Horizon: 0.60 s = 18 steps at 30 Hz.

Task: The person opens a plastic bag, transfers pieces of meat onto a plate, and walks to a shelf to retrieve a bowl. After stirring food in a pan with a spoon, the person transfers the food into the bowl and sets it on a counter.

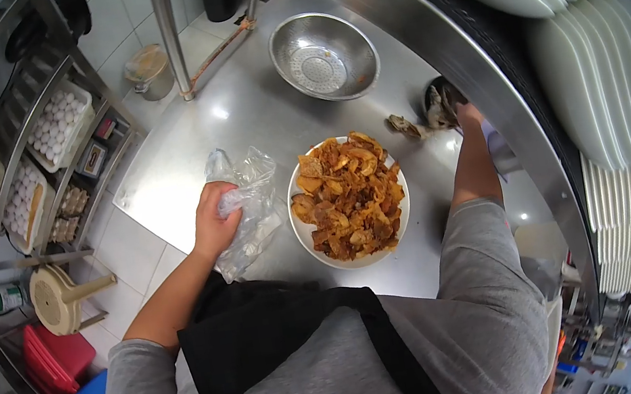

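My left hand (216,218) is closed on a crumpled clear plastic bag (251,215), which spreads over the steel table beside the plate. A white plate (302,235) heaped with browned, sauce-coated fried pieces (350,196) sits in front of me. My right hand (468,112) reaches out to the right, to a dark round container (433,104) with greyish contents under the shelf edge. Its fingers are mostly hidden there, so I cannot tell what they grip. A small brown, crumpled piece (404,126) lies just left of that container.
A perforated metal colander (323,57) stands at the back of the steel table (163,158). Overhead on the right, a steel shelf (471,35) carries stacked white plates (599,73). Egg trays (60,125) fill a rack at left, near a beige stool (53,300) and a lidded bucket (148,71).
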Available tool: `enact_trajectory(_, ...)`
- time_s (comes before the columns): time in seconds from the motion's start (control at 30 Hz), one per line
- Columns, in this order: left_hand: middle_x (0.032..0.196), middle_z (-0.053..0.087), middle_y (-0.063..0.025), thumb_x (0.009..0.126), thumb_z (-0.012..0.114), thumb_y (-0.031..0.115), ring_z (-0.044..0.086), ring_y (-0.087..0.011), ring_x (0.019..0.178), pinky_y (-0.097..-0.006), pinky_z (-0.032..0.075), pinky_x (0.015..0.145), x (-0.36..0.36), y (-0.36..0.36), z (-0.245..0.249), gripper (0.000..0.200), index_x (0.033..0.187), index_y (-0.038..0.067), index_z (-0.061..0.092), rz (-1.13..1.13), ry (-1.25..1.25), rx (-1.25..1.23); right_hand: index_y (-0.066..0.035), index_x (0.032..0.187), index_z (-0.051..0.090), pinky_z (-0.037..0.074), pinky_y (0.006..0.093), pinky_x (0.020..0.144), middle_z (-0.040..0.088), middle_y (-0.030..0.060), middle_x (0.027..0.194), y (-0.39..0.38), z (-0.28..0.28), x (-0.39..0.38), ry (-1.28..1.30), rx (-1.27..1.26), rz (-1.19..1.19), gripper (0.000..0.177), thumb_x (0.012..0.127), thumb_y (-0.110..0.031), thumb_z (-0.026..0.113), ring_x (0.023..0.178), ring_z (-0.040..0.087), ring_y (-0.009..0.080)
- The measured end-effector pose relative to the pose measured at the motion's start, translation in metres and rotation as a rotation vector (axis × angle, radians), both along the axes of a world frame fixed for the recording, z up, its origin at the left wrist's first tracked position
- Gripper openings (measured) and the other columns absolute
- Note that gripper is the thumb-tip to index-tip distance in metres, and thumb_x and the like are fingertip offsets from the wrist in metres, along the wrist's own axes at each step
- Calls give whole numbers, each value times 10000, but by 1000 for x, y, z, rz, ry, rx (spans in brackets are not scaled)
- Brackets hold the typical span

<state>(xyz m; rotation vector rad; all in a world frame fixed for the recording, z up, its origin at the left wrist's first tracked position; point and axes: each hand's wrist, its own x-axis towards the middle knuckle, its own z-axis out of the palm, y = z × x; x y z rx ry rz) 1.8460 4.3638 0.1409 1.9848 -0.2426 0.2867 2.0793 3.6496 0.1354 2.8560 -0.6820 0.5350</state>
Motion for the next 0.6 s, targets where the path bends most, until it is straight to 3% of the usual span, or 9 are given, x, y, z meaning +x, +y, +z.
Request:
enact_trajectory(0.03, 1027, 581, -131, 681, 645, -23, 586, -321, 995, -365, 471, 884, 0, 1, -1, 358, 1028, 40, 587, -15, -4, 16, -36, 1312, 531, 375, 440, 1058, 555, 249, 1300, 44, 28, -11, -26, 88, -57, 525, 844, -232, 664, 1269, 475, 392)
enact_trajectory(0.17, 1024, 576, -129, 674, 655, -20, 584, -319, 990, -367, 476, 875, 0, 2, -1, 365, 1027, 45, 590, -10, -7, 17, -59, 1345, 508, 402, 422, 1038, 570, 226, 1293, -9, -10, 15, -28, 136, 137, 538, 846, -199, 654, 1240, 514, 374)
enact_trajectory(0.37, 1026, 572, -130, 666, 664, -16, 582, -317, 996, -362, 478, 873, -1, 1, -2, 376, 1029, 48, 591, -33, 1, 27, -93, 1351, 517, 433, 390, 1007, 608, 193, 1250, 40, 14, 27, 254, 472, 86, 518, 854, -176, 640, 1174, 576, 332)
enact_trajectory(0.43, 1025, 571, -131, 663, 666, -15, 581, -318, 998, -360, 478, 874, -1, 1, 0, 382, 1032, 49, 592, -33, 13, 31, -119, 1352, 523, 457, 396, 972, 650, 172, 1180, 38, 2, 41, 167, 475, 312, 506, 860, -187, 626, 1103, 619, 306)
enact_trajectory(0.47, 1025, 571, -131, 663, 666, -15, 581, -318, 998, -360, 478, 874, -1, 0, 0, 382, 1032, 49, 592, -39, 13, 29, -119, 1352, 523, 457, 396, 972, 650, 172, 1180, 39, 4, 37, 165, 474, 306, 506, 860, -187, 626, 1103, 619, 306)
enact_trajectory(0.53, 1025, 570, -131, 660, 666, -17, 581, -318, 999, -358, 477, 876, -1, 1, 0, 387, 1034, 50, 591, -34, 6, 37, -101, 1257, 603, 487, 401, 913, 689, 166, 1062, 90, 38, 26, -231, -297, 410, 420, 851, -204, 634, 1039, 649, 275)
enact_trajectory(0.57, 1025, 570, -131, 660, 666, -17, 581, -318, 999, -358, 477, 876, -1, 2, 1, 387, 1034, 50, 591, -40, 5, 40, -101, 1257, 603, 487, 401, 913, 689, 166, 1062, 105, 52, 23, -231, -295, 404, 420, 851, -204, 634, 1039, 649, 275)
enact_trajectory(0.6, 1026, 570, -131, 659, 664, -20, 582, -317, 999, -358, 476, 878, 0, 2, 0, 387, 1034, 48, 591, -37, 8, 36, -83, 1185, 638, 503, 401, 876, 691, 176, 1020, 119, 67, 21, -120, -52, 440, 359, 849, -208, 633, 1018, 655, 271)
